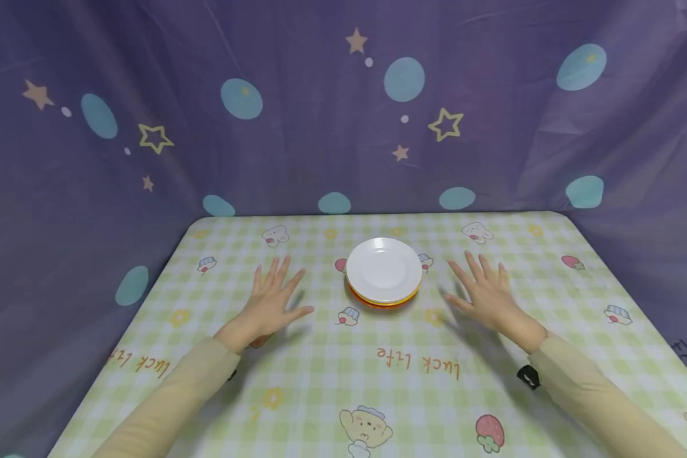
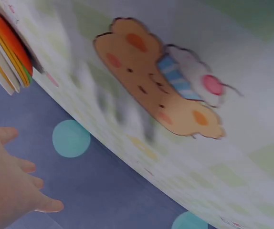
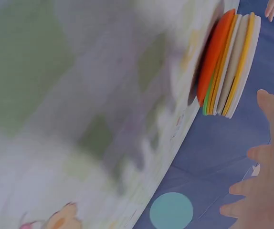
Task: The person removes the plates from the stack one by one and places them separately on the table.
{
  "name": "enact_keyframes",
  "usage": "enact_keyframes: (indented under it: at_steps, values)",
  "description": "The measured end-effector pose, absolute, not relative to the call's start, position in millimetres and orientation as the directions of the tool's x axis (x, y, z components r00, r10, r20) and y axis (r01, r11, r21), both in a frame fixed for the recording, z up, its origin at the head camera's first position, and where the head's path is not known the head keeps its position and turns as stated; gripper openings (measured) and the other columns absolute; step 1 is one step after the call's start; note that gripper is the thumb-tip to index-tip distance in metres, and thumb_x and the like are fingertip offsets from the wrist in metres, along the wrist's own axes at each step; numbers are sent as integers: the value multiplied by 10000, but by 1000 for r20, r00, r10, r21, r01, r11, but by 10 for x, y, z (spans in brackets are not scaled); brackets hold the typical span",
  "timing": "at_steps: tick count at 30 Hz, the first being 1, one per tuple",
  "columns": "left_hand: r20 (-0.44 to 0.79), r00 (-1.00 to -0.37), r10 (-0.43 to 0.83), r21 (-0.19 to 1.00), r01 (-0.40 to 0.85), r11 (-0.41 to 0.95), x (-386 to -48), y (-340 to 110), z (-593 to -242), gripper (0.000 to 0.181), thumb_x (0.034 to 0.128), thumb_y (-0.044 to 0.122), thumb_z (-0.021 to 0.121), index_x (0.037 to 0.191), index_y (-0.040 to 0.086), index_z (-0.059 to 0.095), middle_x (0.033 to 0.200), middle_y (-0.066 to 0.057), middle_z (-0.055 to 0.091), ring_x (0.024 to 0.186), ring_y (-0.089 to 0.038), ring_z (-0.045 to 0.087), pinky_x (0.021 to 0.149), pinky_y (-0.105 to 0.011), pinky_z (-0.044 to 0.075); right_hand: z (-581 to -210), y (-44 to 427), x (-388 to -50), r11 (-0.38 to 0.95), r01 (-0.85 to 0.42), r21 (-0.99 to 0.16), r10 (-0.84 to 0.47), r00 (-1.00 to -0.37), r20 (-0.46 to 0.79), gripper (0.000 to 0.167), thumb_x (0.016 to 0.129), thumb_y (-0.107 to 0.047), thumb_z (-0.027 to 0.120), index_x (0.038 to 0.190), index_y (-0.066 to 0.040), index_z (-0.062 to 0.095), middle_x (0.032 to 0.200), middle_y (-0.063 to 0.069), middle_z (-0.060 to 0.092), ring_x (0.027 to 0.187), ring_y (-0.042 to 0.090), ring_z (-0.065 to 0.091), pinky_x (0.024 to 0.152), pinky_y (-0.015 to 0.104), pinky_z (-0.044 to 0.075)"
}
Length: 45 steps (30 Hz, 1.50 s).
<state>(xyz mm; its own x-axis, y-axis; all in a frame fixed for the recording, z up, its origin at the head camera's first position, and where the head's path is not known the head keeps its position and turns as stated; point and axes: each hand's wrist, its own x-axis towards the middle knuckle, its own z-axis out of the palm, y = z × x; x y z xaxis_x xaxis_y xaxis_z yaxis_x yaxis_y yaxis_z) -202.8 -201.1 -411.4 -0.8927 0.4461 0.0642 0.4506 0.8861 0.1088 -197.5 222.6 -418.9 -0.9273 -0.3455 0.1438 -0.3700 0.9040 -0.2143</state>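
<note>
A stack of plates (image 1: 384,270) sits on the table, with a white one on top and yellow and orange rims showing beneath. From the side, in the right wrist view, the stack (image 3: 230,64) shows orange, yellow, white, grey and green edges. To its left, my left hand (image 1: 270,306) hovers over the cloth with fingers spread, holding nothing. My right hand (image 1: 486,299) is held likewise on the other side, palm down and fingers apart. Neither hand touches the plates. The left wrist view catches the plate edges (image 2: 7,51) at its upper left.
A green-and-white checked tablecloth (image 1: 309,375) with cartoon prints covers the table. Behind and beside it hangs a dark purple curtain (image 1: 298,152) with stars and teal spots. A black wrist device (image 1: 528,377) shows under the right sleeve.
</note>
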Motion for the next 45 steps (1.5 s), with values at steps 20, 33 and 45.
enact_keyframes:
  at_steps: [20,33,45]
  values:
    - [184,-877,445,294,481,826,-2293,-1518,-4086,611,882,424,475,1339,36,356,1420,-225,193,1314,-364,115,1068,-526,53,-4096,1836,-2227,775,-434,-460,-400,-900,174,660,876,-350,522,1395,-56,237,1413,271,148,1265,440,182,1028,571,155]
    - [124,-926,358,540,365,758,-2372,-1199,-4159,560,890,315,511,1334,16,348,1367,-200,323,1263,-307,292,1057,-451,221,-4127,1629,-2329,687,-381,-619,-329,-922,203,585,872,-229,551,1334,40,312,1323,270,341,1197,391,348,1007,500,285]
    - [81,-956,283,693,259,673,-2424,-1022,-4208,517,889,217,517,1326,-5,352,1268,-178,432,1170,-296,416,1020,-408,311,-4202,1581,-2416,647,-283,-708,-236,-957,167,515,845,-139,585,1274,76,397,1225,273,445,947,349,539,765,414,494]
